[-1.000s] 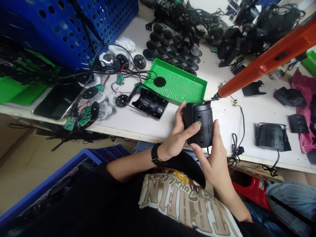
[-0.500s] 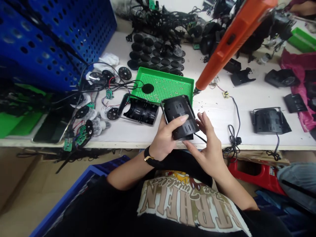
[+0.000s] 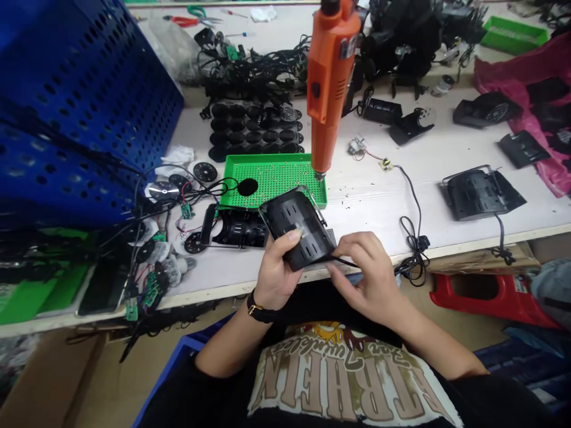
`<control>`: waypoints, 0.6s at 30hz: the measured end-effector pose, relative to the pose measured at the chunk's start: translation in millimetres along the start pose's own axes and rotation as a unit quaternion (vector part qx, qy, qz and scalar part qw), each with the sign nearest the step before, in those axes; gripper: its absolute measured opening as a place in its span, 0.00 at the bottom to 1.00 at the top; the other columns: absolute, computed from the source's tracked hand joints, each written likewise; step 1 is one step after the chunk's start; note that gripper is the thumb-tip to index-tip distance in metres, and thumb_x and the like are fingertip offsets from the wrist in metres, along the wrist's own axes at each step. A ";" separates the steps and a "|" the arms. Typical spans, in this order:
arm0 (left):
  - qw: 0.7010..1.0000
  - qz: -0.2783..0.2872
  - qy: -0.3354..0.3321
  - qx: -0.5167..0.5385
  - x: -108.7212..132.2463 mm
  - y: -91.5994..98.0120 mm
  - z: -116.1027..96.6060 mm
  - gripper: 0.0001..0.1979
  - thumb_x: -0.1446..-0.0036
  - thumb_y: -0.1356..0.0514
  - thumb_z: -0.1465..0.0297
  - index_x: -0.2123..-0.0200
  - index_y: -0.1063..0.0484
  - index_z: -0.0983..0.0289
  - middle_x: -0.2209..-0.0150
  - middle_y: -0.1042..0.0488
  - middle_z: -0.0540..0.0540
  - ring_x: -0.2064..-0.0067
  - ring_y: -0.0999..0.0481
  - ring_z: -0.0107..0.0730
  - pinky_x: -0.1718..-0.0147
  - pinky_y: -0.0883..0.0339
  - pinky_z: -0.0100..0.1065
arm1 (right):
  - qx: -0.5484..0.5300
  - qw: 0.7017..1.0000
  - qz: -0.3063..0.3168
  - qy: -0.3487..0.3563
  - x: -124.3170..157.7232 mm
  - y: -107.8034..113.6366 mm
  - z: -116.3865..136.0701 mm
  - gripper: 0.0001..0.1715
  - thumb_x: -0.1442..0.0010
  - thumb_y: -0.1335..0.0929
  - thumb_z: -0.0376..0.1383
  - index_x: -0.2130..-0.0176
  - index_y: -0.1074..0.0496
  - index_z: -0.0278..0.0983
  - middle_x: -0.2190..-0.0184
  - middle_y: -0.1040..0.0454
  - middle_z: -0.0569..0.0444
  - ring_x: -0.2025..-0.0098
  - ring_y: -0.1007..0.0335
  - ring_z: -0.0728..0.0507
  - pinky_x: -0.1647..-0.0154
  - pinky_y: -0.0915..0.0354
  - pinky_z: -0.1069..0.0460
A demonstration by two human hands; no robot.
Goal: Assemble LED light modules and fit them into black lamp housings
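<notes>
My left hand [image 3: 279,270] grips a black slotted plastic housing [image 3: 300,229], thumb on its curved top and fingers underneath. A thin metal bracket runs along the housing's sides. My right hand [image 3: 368,273] is closed at its lower right corner, thumb and fingertips against the edge; their exact contact is partly hidden. From that corner a black cable [image 3: 344,261] passes between the right thumb and forefinger. Just behind lies an open black half-shell [image 3: 241,229] with a bracket. Beyond the housing is a green perforated tray [image 3: 276,160] holding small screws and a black disc [image 3: 248,187].
An orange electric screwdriver [image 3: 328,89] hangs tip-down over the tray's right end. Blue perforated crates [image 3: 89,101] rise at left, beside wired circuit boards [image 3: 151,288] and a phone [image 3: 102,285]. Another housing [image 3: 475,193] and a coiled cable [image 3: 414,252] lie at right.
The right hand has closed from spread fingers onto the housing's lower right corner. The housing has tilted in the left hand. The screwdriver now hangs more upright, and the camera view has shifted.
</notes>
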State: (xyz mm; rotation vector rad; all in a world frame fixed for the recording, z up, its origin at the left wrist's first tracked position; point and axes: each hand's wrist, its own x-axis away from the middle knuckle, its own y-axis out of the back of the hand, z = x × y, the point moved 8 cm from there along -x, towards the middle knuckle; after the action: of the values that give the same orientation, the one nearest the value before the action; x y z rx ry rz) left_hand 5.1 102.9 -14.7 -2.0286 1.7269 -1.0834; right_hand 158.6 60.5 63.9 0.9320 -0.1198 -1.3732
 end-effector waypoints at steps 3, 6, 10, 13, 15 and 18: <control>0.997 0.032 -0.031 -0.065 9.9 2.9 -1.0 0.30 0.60 0.23 0.68 0.50 0.21 0.60 0.57 0.15 0.54 0.57 0.16 0.43 0.54 0.20 0.42 | -0.236 0.960 0.051 -0.145 -0.7 -3.9 -21.0 0.26 0.33 0.30 0.41 0.39 0.37 0.44 0.36 0.34 0.45 0.35 0.34 0.38 0.36 0.32 0.39; 0.984 0.118 -0.046 -0.127 23.4 -6.5 7.1 0.29 0.57 0.23 0.70 0.48 0.21 0.60 0.53 0.16 0.55 0.53 0.17 0.42 0.50 0.21 0.40 | -0.385 0.888 0.084 -0.237 -1.1 -20.0 -30.4 0.38 0.35 0.28 0.48 0.32 0.43 0.46 0.30 0.37 0.45 0.32 0.35 0.38 0.31 0.36 0.38; 0.971 0.170 -0.054 -0.157 34.2 -10.2 19.7 0.34 0.56 0.22 0.73 0.44 0.24 0.58 0.47 0.18 0.55 0.47 0.19 0.42 0.45 0.24 0.39 | -0.473 0.839 0.070 -0.259 -5.4 -32.0 -30.7 0.32 0.39 0.25 0.50 0.41 0.31 0.42 0.42 0.24 0.49 0.40 0.29 0.39 0.35 0.34 0.42; 0.972 0.177 -0.039 -0.149 35.3 -8.7 26.9 0.34 0.55 0.22 0.71 0.44 0.25 0.57 0.46 0.19 0.55 0.46 0.19 0.43 0.45 0.24 0.40 | -0.505 0.816 0.032 -0.281 -3.1 -33.1 -33.5 0.27 0.40 0.24 0.49 0.46 0.27 0.42 0.49 0.21 0.53 0.46 0.27 0.41 0.41 0.31 0.46; 0.973 0.175 -0.035 -0.145 35.5 -8.1 30.4 0.34 0.55 0.22 0.70 0.44 0.25 0.58 0.47 0.19 0.55 0.46 0.19 0.43 0.44 0.24 0.41 | -0.519 0.803 0.015 -0.293 -0.3 -34.0 -35.2 0.25 0.41 0.23 0.48 0.48 0.27 0.42 0.51 0.21 0.55 0.49 0.26 0.42 0.44 0.31 0.47; 0.974 0.159 -0.038 -0.155 36.8 -6.6 34.1 0.33 0.52 0.23 0.66 0.42 0.26 0.58 0.46 0.19 0.56 0.45 0.20 0.47 0.42 0.25 0.44 | -0.521 0.793 0.007 -0.314 3.5 -37.1 -38.5 0.24 0.43 0.23 0.47 0.51 0.26 0.41 0.55 0.21 0.55 0.53 0.27 0.43 0.49 0.30 0.48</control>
State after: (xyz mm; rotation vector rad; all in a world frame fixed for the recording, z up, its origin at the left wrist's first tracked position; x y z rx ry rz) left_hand 33.6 61.5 -20.5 -1.8335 2.1970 -0.6608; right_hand 152.9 79.6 14.3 -0.4716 0.1345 -1.3989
